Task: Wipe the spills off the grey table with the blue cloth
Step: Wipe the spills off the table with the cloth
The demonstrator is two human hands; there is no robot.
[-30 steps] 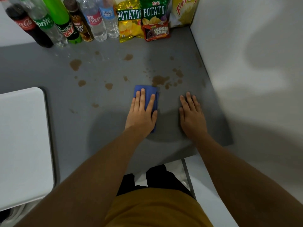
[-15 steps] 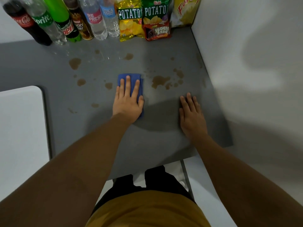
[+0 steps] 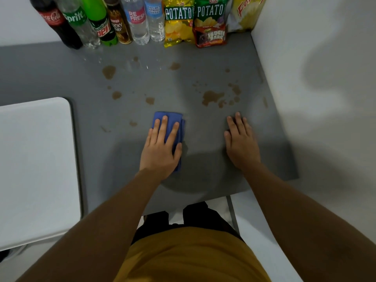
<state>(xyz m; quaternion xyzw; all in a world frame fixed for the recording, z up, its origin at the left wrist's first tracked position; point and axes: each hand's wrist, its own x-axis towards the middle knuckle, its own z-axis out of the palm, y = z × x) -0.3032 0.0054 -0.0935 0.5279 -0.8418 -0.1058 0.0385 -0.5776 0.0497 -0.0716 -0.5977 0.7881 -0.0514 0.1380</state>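
My left hand (image 3: 159,151) lies flat on the folded blue cloth (image 3: 171,116) and presses it onto the grey table (image 3: 91,139), thumb against the cloth's right edge. Only the cloth's far end and right side show past my fingers. Brown spills dot the table beyond it: a large blotch (image 3: 211,96) to the far right of the cloth, a small spot (image 3: 150,100) just beyond it, and others (image 3: 108,71) further left and back. My right hand (image 3: 241,143) rests flat on the table to the right, holding nothing.
Several drink bottles (image 3: 91,21) and snack bags (image 3: 193,21) line the table's back edge. A white surface (image 3: 34,159) overlaps the table on the left. A white wall (image 3: 315,98) bounds the right side. The table's front edge (image 3: 203,198) is near my body.
My left hand slid the cloth left and away over a small brown spot, then pulled it back toward me; that spot is gone. My right hand has stayed put.
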